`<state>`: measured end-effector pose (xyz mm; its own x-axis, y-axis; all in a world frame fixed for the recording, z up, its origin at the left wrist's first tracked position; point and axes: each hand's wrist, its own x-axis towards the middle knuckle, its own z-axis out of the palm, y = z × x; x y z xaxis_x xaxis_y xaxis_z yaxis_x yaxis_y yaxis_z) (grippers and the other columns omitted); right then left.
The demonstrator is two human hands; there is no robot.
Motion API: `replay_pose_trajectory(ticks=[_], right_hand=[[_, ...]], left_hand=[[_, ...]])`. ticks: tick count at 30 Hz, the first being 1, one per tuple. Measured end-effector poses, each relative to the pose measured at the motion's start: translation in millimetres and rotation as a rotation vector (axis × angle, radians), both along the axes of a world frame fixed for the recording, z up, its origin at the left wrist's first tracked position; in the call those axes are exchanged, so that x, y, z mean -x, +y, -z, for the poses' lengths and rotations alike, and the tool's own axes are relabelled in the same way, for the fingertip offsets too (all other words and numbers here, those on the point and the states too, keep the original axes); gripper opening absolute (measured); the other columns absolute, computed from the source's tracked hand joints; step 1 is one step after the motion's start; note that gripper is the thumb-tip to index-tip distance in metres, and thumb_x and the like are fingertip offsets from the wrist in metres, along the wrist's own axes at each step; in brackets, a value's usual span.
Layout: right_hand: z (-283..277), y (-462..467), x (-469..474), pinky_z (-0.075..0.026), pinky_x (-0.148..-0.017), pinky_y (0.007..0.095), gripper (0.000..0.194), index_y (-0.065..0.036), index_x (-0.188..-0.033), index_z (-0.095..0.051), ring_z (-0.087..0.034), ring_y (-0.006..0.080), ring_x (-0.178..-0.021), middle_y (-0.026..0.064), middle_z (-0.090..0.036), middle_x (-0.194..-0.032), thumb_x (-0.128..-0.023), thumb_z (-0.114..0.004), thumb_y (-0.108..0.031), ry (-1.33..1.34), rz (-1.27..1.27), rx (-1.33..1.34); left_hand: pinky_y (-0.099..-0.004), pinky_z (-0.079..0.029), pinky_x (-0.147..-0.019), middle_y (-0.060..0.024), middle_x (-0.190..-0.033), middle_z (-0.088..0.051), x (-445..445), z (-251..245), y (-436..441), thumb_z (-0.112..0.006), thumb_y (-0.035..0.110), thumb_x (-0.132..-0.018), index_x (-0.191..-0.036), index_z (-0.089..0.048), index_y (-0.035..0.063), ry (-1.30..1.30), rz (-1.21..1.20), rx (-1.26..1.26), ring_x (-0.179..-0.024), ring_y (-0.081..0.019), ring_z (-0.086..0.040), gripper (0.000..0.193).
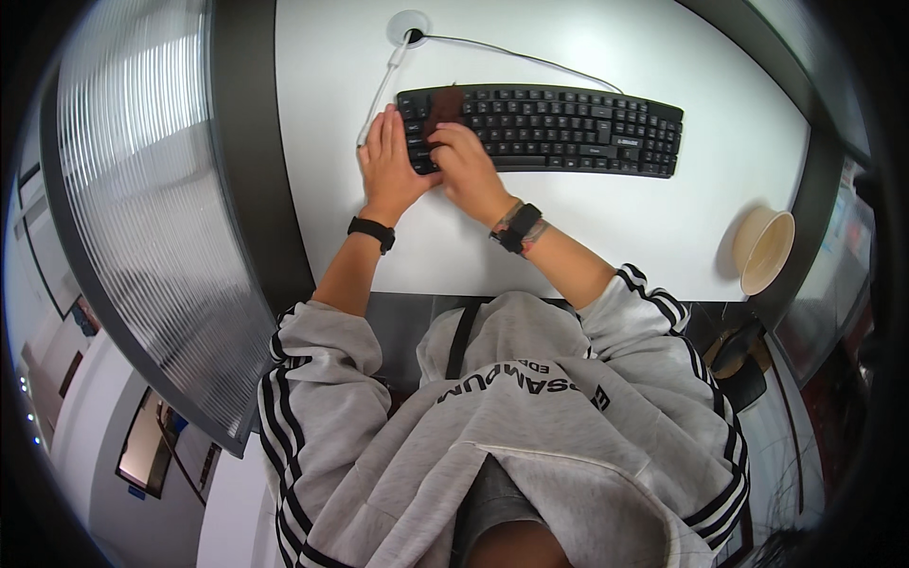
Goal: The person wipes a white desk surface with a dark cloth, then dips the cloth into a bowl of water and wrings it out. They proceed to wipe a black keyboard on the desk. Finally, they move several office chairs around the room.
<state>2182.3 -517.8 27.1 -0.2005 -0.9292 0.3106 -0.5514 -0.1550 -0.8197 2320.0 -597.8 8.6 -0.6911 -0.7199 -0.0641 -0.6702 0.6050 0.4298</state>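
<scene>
A black computer keyboard (568,131) lies on the white desk in front of me. My left hand (390,163) rests against its left end, fingers extended along the edge and thumb near the front corner. Over the keys at the left part lies a dark brown cloth (446,105). My right hand (465,163) has its fingers curled at the lower end of this cloth and grips it. The hand covers some keys, and part of the cloth is hidden beneath the fingers.
A white cable (380,99) and a thin dark cord (525,55) run to the desk grommet (408,30) at the back. An empty-looking paper cup (763,250) sits at the desk's right edge. A ribbed translucent partition (149,177) borders the left side.
</scene>
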Motion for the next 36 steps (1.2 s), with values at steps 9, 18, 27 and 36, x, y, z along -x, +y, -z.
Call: replay_pose_trajectory(ticks=[9,18,27,36], right_hand=[[7,-22,-34,-0.042,-0.093,0.0416,0.028,0.001,-0.086,-0.051,-0.046,0.035,-0.11,0.0147,-0.05,-0.107,-0.061,-0.062,0.008,-0.004,-0.089,0.028],[-7,11,24,-0.044,-0.091,0.0396,0.023,-0.002,-0.079,-0.051,-0.047,0.0336,-0.11,0.0123,-0.052,-0.108,-0.06,-0.063,0.002,0.197,-0.176,-0.038],[-7,86,124,-0.044,-0.089,0.0432,0.018,-0.003,-0.07,-0.049,-0.051,0.0354,-0.105,0.0127,-0.054,-0.104,-0.058,-0.059,0.006,0.356,0.066,-0.034],[4,168,240,-0.041,-0.094,0.0387,0.022,-0.004,-0.077,-0.055,-0.048,0.0342,-0.11,0.0122,-0.054,-0.113,-0.066,-0.052,0.015,0.466,0.571,-0.123]], left_hand=[[-0.0392,-0.022,-0.1,-0.0096,-0.15,-0.022,-13,9,-5,-0.062,0.028,-0.078,-0.137,-0.037,0.0098,0.118,0.068,-0.074,-0.136,-0.025,-0.018,0.067],[-0.0444,-0.024,-0.097,-0.0179,-0.145,-0.026,-3,1,0,-0.077,0.043,-0.06,-0.136,-0.026,-0.003,-0.063,0.071,0.012,-0.133,-0.0318,-0.023,0.103],[-0.0454,-0.022,-0.1,-0.0186,-0.145,-0.023,2,-8,0,-0.081,0.044,-0.058,-0.141,-0.015,-0.0015,-0.134,0.074,-0.004,-0.135,-0.0321,-0.019,0.116],[-0.0475,-0.019,-0.102,-0.0191,-0.145,-0.022,-1,-5,0,-0.081,0.044,-0.06,-0.141,-0.014,-0.0012,-0.119,0.093,-0.016,-0.135,-0.0344,-0.017,0.114]])
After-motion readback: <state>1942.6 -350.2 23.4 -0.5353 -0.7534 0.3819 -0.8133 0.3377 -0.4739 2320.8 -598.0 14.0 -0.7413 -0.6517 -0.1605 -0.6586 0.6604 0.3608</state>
